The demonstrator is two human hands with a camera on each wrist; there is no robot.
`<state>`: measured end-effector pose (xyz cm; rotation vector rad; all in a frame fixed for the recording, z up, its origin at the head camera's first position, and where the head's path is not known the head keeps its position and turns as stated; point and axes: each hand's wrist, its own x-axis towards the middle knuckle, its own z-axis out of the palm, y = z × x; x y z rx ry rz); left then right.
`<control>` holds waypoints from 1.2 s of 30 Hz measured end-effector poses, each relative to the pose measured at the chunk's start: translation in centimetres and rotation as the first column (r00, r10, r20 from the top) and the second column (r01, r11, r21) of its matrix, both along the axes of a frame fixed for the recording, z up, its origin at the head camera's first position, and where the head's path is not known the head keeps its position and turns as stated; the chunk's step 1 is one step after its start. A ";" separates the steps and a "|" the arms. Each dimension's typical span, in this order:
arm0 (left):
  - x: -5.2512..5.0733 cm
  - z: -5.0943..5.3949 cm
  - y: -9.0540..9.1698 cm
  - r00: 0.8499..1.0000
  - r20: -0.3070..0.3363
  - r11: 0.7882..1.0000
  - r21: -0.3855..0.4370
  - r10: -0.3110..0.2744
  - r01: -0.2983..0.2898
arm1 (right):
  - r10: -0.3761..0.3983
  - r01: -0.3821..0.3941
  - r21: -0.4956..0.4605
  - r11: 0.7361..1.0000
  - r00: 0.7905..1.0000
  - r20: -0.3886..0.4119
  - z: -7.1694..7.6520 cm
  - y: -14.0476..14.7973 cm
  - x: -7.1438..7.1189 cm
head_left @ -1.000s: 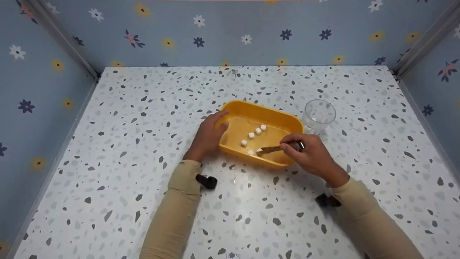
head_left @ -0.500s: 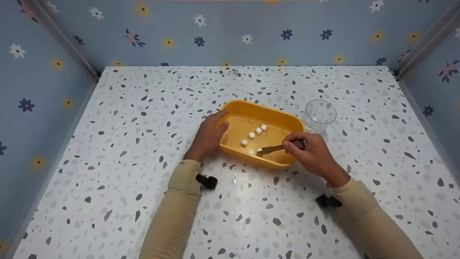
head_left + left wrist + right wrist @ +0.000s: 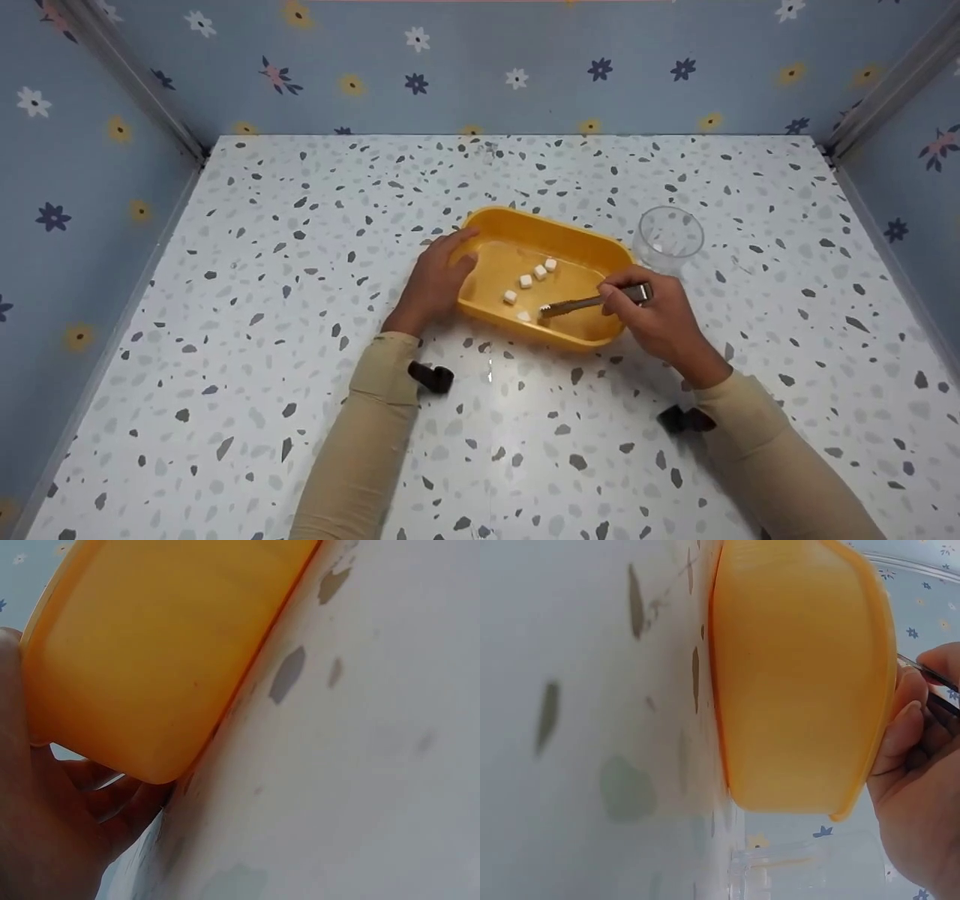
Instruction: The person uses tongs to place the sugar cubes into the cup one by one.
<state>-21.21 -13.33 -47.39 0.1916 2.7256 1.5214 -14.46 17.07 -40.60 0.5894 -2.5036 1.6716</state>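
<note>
A yellow tray holds several small white cubes. The left hand grips the tray's left end, thumb over the rim; in the left wrist view its fingers curl under the tray's corner. Metal tongs are pinched by the right hand at the tray's right rim, their toothed tips low inside the tray, right of the nearest white piece. Whether the tips hold anything cannot be told. In the right wrist view the hand is beside the tray wall, the tongs mostly hidden.
A clear glass cup with something white inside stands just beyond the tray's right end. Flower-patterned walls border the speckled table at the back and both sides.
The right hand has shifted slightly right and away from the body, and the tongs' handle has moved with it. The left hand and tray have stayed in place.
</note>
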 end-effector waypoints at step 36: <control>0.0 0.0 -0.1 1.000 -0.009 1.000 0.018 -0.013 0.013 | -0.148 0.196 -0.282 0.939 0.972 0.181 -2.6 1.4 -1.8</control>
